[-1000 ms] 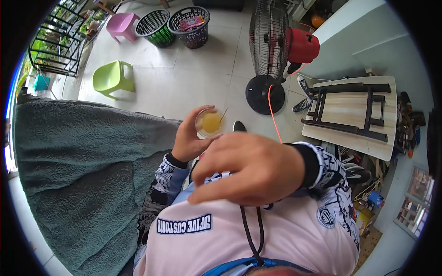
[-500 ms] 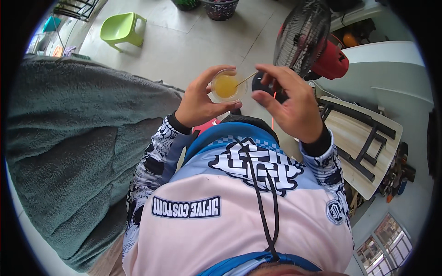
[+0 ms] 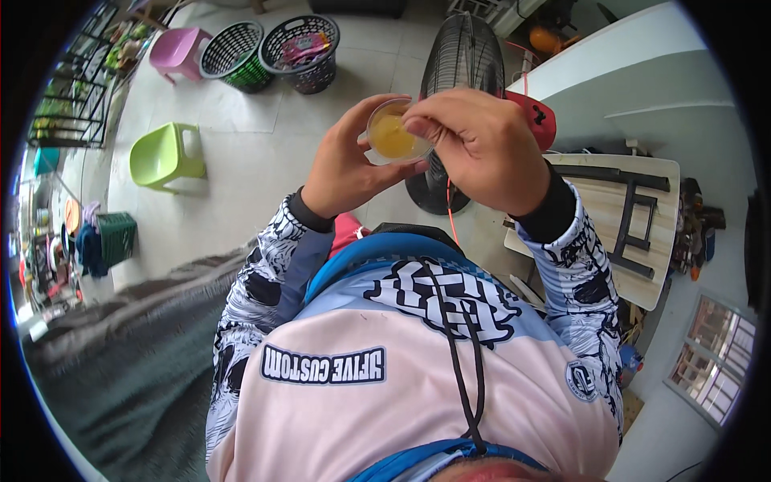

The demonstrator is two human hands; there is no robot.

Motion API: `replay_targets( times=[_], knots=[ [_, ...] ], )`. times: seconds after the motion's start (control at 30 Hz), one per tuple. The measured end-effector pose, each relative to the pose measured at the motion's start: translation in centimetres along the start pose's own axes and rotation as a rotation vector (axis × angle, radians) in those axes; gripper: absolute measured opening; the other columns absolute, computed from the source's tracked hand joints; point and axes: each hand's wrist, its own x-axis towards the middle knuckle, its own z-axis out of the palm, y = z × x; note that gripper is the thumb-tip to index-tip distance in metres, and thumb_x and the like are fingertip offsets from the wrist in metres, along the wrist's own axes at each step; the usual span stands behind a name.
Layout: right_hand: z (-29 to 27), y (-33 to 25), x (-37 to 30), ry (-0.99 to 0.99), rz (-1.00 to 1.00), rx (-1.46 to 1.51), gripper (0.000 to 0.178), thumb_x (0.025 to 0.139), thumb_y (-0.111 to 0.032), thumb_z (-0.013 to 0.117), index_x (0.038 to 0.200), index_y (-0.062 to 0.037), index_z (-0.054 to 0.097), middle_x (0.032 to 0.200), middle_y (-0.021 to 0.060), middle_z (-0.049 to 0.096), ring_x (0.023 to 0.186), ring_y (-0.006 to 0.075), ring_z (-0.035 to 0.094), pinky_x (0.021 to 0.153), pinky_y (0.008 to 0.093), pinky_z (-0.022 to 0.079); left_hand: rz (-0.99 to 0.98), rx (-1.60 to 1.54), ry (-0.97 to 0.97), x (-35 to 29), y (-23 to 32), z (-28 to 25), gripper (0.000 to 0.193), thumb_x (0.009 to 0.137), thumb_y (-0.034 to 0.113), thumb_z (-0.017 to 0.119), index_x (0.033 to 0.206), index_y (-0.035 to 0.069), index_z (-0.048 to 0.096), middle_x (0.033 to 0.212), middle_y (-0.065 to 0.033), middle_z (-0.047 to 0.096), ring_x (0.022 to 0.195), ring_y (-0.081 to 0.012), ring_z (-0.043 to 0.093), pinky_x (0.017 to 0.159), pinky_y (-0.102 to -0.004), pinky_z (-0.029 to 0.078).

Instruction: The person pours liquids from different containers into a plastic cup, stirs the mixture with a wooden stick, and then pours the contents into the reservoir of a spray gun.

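Observation:
My left hand [image 3: 344, 167] is wrapped round a small clear cup [image 3: 377, 149] from its left side, thumb at the near side and fingers at the far side. Yellow liquid [image 3: 392, 135] shows through the cup's open top. Over the cup's right rim, my right hand [image 3: 488, 151] has thumb and index finger pinched together. The thin stick that stood in the liquid earlier is now hidden behind those fingers.
A black floor fan [image 3: 459, 60] with a red part stands just beyond my right hand. Further off are a green stool [image 3: 165, 158], a pink stool [image 3: 177, 50] and two baskets [image 3: 301, 72]. A grey blanket [image 3: 152, 369] lies left; a folded table [image 3: 598, 209] leans right.
My right hand has moved left to the cup, and its fingers have closed over the stick. The cup stays in my left hand. My view has shifted, showing more floor and baskets.

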Motion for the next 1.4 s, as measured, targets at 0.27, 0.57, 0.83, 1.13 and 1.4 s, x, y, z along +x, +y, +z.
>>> replay_targets(
  times=[0.27,0.57,0.83,1.13,1.4],
  knots=[
    [4.3,6.2,14.0,0.15,0.217,-0.13,0.004,0.085,-0.003,0.064,0.088,-0.0016,0.067,0.082,0.0138,0.069,0.076,0.0346,0.066,0.069,0.0428,0.052,0.087,-0.151,-0.243,16.0,-6.0,-11.2,0.075,0.071,0.022,0.092,0.135,0.008,0.056,0.127,-0.0088,0.064,0.118,-0.0222,0.063,0.096,-0.045,0.054],
    [5.5,12.7,29.9,0.237,0.394,-0.322,0.006,0.086,-0.005,0.064,0.088,-0.0016,0.068,0.081,0.0136,0.068,0.074,0.0342,0.066,0.07,0.043,0.052,0.125,-0.119,-0.412,32.6,-8.9,-22.9,0.074,0.072,0.016,0.091,0.135,0.006,0.054,0.129,-0.0099,0.064,0.118,-0.0216,0.063,0.092,-0.0394,0.056],
    [4.8,19.9,34.0,0.19,0.343,-0.258,0.006,0.088,-0.009,0.068,0.087,-0.0036,0.071,0.079,0.0111,0.07,0.074,0.0314,0.067,0.072,0.0404,0.05,0.12,-0.08,-0.479,40.5,-9.9,-24.0,0.074,0.075,0.015,0.09,0.135,-0.003,0.051,0.122,-0.014,0.067,0.115,-0.0209,0.063,0.1,-0.035,0.05],
    [-0.8,29.8,39.3,0.075,0.317,-0.147,0.006,0.083,-0.009,0.067,0.085,-0.0046,0.07,0.08,0.0083,0.07,0.076,0.0291,0.066,0.073,0.041,0.049,0.122,-0.09,-0.519,53.2,-12.1,-22.1,0.074,0.075,0.015,0.089,0.136,0.001,0.052,0.127,-0.015,0.063,0.114,-0.0218,0.065,0.091,-0.0366,0.058],
    [-2.8,34.5,41.8,0.166,0.386,-0.063,0.003,0.087,-0.009,0.068,0.086,-0.0055,0.069,0.076,0.0091,0.068,0.072,0.0284,0.065,0.074,0.0391,0.049,0.097,-0.154,-0.661,62.1,-12.8,-19.8,0.072,0.075,0.014,0.089,0.135,0.002,0.053,0.128,-0.0138,0.063,0.115,-0.0222,0.064,0.093,-0.038,0.058]
  ],
)
